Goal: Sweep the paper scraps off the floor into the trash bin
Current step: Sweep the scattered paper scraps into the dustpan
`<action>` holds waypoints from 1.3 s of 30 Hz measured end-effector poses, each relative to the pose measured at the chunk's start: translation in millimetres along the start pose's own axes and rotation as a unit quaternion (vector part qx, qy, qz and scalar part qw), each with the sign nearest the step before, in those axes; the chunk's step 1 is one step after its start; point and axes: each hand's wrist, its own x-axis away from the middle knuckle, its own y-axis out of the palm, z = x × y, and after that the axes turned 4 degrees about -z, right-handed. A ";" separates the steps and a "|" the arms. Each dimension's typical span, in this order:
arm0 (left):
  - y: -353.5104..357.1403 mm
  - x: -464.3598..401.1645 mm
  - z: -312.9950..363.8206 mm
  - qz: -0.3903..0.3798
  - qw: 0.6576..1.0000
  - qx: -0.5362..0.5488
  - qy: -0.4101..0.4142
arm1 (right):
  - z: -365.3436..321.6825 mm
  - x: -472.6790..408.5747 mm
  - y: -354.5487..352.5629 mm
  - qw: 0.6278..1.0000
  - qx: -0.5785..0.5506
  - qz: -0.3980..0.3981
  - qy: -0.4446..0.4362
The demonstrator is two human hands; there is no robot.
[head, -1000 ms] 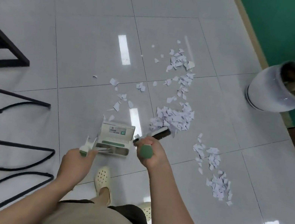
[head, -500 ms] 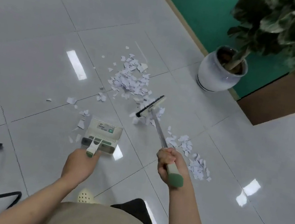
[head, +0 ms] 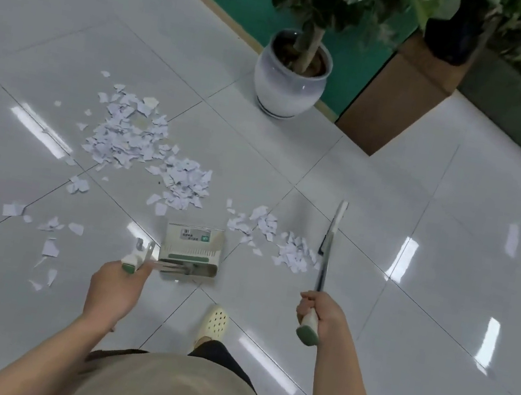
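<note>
1. Left hand grips the green-capped handle of the dustpan; fingers curled round it. Pan sits low w/ its mouth facing the scraps, apparently so debris can be pushed straight in. Cannot tell if the lip touches the floor.
2. Right hand grips the broom near its green end cap, fist closed round the shaft. Broom head sits just right of the nearest scrap patch, i.e. on the far side from the pan; judged: set up to drag that patch leftward toward the pan.
3. Paper scraps: main pile lies beyond the pan to the left; a second cluster just ahead of the pan; small patch btwn pan and broom head; strays to the left, near the left hand.
4. Pan interior: no scraps visible inside from this angle. Judged: task early, nearly all paper on the floor.
5. Trash bin: not in view.
6. Risk: white plant pot stands near the main pile; a wide stroke could knock it. Light scraps may scatter if swept fast.
7. Pale clog is planted behind the pan, clear of the paper.
</note>
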 end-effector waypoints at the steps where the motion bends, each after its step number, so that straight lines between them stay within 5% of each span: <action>1: 12.6 -0.8 10.1 -0.004 1.000 -0.006 0.002 | -16.7 -7.0 -14.1 1.000 0.003 0.019 -0.007; 7: 68.4 5.1 38.2 0.015 1.000 -0.017 -0.016 | -72.2 -65.2 -65.7 0.986 0.124 0.110 0.008; 14: 85.5 11.4 40.1 0.064 0.996 -0.009 -0.064 | -14.0 -76.4 0.5 0.931 0.334 -0.057 0.139; 20: 80.7 13.1 43.3 0.094 0.992 -0.027 -0.074 | -13.8 -64.0 70.2 0.910 0.323 -0.188 0.181; 29: 68.2 -1.8 60.1 0.143 0.986 0.006 -0.088 | -93.8 -74.6 142.7 0.940 0.073 -0.258 0.211; 39: 38.7 -49.8 68.4 0.136 0.987 0.016 -0.084 | -77.6 -33.5 158.3 0.981 0.069 -0.140 0.119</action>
